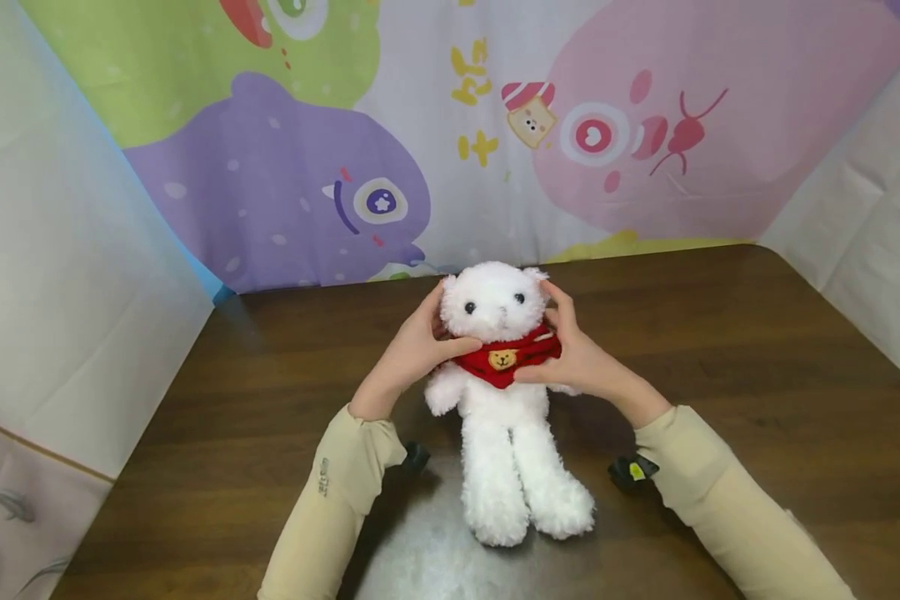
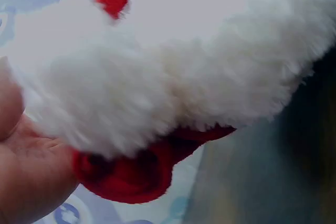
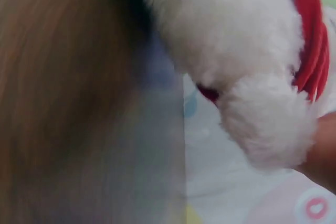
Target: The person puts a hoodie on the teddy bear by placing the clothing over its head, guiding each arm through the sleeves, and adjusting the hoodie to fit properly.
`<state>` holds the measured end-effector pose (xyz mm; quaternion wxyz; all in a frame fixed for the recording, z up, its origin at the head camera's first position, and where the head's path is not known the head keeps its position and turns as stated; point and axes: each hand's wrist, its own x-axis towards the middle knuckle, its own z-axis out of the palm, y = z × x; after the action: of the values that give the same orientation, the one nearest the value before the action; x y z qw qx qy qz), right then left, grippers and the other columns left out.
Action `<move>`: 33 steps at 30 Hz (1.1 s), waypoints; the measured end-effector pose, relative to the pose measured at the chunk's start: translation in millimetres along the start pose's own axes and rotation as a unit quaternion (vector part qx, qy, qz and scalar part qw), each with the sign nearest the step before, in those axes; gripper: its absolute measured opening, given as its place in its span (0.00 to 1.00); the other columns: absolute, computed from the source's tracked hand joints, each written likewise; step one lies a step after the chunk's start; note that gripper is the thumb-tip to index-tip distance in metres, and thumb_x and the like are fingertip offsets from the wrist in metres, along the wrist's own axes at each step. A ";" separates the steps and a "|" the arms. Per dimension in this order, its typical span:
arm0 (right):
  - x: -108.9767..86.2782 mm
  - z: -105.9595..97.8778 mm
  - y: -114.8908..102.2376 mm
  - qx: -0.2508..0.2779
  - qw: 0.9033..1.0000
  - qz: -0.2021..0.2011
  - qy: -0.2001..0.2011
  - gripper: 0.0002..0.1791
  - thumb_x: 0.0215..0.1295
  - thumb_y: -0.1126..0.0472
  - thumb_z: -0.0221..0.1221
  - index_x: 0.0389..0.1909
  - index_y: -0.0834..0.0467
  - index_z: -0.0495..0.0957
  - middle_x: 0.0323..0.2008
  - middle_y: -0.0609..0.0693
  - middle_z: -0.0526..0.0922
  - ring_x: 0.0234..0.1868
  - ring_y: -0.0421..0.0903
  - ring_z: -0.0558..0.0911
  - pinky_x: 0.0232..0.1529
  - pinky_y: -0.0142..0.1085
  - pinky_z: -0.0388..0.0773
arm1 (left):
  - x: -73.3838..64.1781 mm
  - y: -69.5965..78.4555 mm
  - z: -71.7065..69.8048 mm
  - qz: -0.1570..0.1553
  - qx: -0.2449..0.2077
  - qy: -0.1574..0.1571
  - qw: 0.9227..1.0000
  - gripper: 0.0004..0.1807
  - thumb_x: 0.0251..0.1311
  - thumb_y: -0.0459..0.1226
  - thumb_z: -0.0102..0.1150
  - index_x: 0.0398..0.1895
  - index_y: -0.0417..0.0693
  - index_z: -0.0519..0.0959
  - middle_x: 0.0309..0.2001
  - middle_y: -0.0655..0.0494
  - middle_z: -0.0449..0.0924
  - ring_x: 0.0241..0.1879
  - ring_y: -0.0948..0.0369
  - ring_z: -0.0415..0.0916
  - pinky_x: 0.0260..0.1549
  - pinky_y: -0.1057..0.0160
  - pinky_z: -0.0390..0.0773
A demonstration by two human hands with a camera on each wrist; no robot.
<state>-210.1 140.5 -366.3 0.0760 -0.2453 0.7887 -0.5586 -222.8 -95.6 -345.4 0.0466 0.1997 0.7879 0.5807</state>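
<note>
Nearest the camera come two beige sleeves, reaching in from the near edge of the dark wooden table [image 1: 757, 350], each with a small black wrist unit strapped on. On the left, the left hand [image 1: 412, 354] cups the side of the white plush bear [image 1: 504, 400], its thumb laid across the front onto the red garment [image 1: 506, 357] bunched round the neck and its fingers curled behind the head. In the middle, the bear sits at the centre of the table and faces the camera, eyes and the little bear badge turned this way; its long axis runs near to far, with the head at the far end, propped up by the hands, and the two long legs trailing toward the near edge, feet side by side on the wood. On the right, the right hand [image 1: 581, 358] mirrors the grip, thumb pinching the red fabric at the front, fingers wrapped round the head by the ear. The wrist views show only blurred fur and red knit, so the fingertips behind stay hidden. The risks as I judge them: the knit is rolled thick under the chin, and pulling one side harder could twist it or snag it on an ear; the soft body could also flop sideways if one hand lets go.
</note>
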 end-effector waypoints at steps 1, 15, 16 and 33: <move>0.6 -1.5 0.8 0.022 1.000 0.011 0.003 0.55 0.54 0.58 0.63 0.69 0.49 0.30 0.65 0.59 0.52 0.64 0.54 0.58 0.59 0.52 0.64 | 0.5 -1.9 -0.6 -0.002 -0.021 -0.005 1.000 0.44 0.48 0.37 0.66 0.68 0.55 0.53 0.60 0.54 0.65 0.57 0.58 0.68 0.54 0.57 0.69; 4.4 -6.9 11.5 0.018 0.999 0.002 0.042 0.32 0.67 0.58 0.49 0.70 0.47 0.48 0.64 0.56 0.61 0.60 0.51 0.63 0.61 0.50 0.59 | 2.0 -13.0 16.2 0.011 -0.057 0.023 0.998 0.40 0.51 0.35 0.63 0.66 0.58 0.56 0.60 0.55 0.64 0.56 0.57 0.65 0.55 0.55 0.67; 4.5 -6.1 11.0 0.026 0.999 0.002 0.040 0.32 0.68 0.58 0.47 0.70 0.48 0.48 0.64 0.56 0.61 0.59 0.51 0.64 0.61 0.50 0.60 | 1.8 -12.5 16.6 0.009 -0.053 0.028 0.998 0.40 0.51 0.36 0.63 0.66 0.58 0.55 0.60 0.55 0.64 0.56 0.57 0.65 0.56 0.55 0.67; 5.3 -0.7 9.3 -0.006 0.999 0.014 0.051 0.36 0.63 0.64 0.52 0.69 0.53 0.46 0.62 0.60 0.61 0.59 0.56 0.64 0.58 0.52 0.63 | 2.4 -10.9 16.7 -0.045 -0.005 0.056 0.997 0.38 0.52 0.39 0.60 0.66 0.57 0.54 0.59 0.55 0.64 0.55 0.57 0.65 0.56 0.56 0.67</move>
<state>-217.7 141.0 -373.8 0.0415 -0.2060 0.7984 -0.5642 -222.8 -82.4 -360.5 0.0298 0.1313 0.7948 0.5918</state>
